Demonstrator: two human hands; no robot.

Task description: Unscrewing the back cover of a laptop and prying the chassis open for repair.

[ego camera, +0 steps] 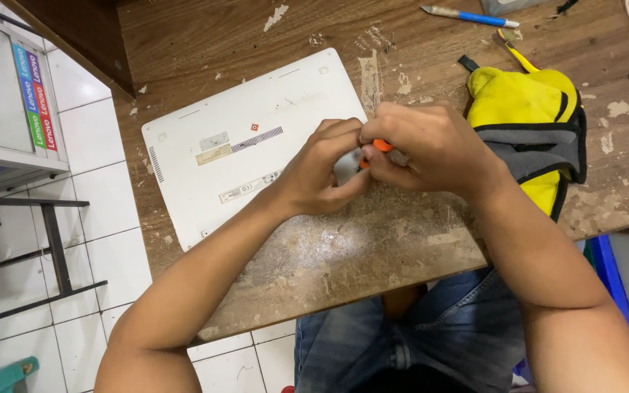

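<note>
A white laptop (256, 145) lies upside down on a worn wooden table (373, 247), toward the left side. Its flat bottom faces up, with a few small stickers on it.

Both hands meet at the right edge of the laptop, near the middle of the table. The left hand (322, 171) is curled, with its fingers bent around a small light grey thing (347, 166). The right hand (424, 145) is curled too, and its fingertips pinch a small orange piece (382, 145) (only a bit of it peeks out between the fingers). The two hands touch each other, and the grey thing and the orange piece sit right together between them. I cannot tell what the small things are, because the fingers hide most of them.

Just to the right of the hands sits a yellow and grey pouch (529, 124) with black trim. Far off at the back edge of the table lies a blue and grey pen (471, 16). The table top is scratched, with pale flakes all over. Below the near edge you can see blue jeans (416, 342), and white floor tiles (103, 196) on the left.
</note>
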